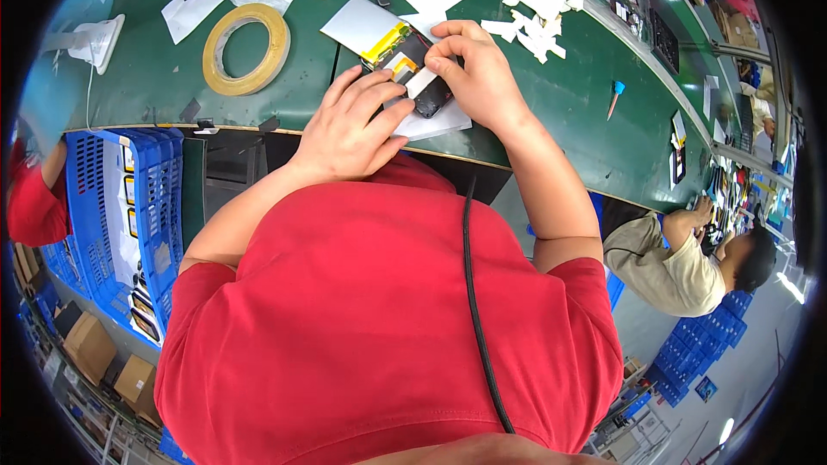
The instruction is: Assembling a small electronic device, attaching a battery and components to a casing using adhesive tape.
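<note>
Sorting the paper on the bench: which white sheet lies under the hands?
The white sheet at the bench's near edge, beneath the black device; the other sheets lie farther back, untouched.

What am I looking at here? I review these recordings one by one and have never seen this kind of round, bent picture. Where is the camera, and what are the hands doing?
The camera sits on a person's head and looks down, so you see their red shirt and both bare arms; the fisheye lens bends straight edges. The left hand steadies a small dark flat device with a yellow-edged part, lying on white paper on the green workbench. The right hand pinches a small white strip on it. Nearby lie a roll of yellow tape and white paper scraps. A blue crate stands at lower left; another person works to the right.
</note>
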A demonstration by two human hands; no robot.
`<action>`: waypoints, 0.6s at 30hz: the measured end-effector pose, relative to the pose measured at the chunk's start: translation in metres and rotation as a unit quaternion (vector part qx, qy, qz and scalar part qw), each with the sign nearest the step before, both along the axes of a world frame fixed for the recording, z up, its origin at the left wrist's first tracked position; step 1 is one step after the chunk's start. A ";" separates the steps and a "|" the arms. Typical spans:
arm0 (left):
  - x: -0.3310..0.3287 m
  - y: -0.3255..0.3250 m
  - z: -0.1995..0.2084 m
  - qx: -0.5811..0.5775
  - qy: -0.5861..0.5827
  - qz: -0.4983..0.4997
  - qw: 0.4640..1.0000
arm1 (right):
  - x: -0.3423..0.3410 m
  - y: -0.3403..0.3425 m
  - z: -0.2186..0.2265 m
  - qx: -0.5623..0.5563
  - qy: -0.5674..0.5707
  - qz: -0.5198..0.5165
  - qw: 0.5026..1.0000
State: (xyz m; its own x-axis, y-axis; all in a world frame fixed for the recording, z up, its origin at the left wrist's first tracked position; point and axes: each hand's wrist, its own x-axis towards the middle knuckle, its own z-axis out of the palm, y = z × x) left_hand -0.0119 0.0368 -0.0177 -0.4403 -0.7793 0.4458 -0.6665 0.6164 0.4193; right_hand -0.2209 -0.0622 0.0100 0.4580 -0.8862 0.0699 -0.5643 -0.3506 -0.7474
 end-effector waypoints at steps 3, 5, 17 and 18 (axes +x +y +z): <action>0.000 -0.001 -0.001 0.001 -0.004 -0.005 1.000 | 0.001 -0.001 -0.002 -0.015 0.007 -0.003 1.000; 0.000 -0.001 -0.002 0.009 -0.003 -0.006 1.000 | 0.001 0.000 -0.004 -0.022 0.011 -0.006 1.000; -0.003 -0.002 0.001 0.030 -0.043 0.003 0.999 | 0.005 0.008 -0.010 -0.092 0.004 -0.019 0.996; -0.003 -0.002 0.002 0.032 -0.037 0.006 0.999 | 0.005 0.008 -0.011 -0.105 0.010 -0.015 0.994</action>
State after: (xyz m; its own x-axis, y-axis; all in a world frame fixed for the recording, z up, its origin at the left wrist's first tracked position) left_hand -0.0154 0.0346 -0.0158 -0.4614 -0.8099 0.3621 -0.7039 0.5826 0.4062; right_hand -0.2162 -0.0538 -0.0010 0.4348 -0.8660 0.2470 -0.5904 -0.4812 -0.6480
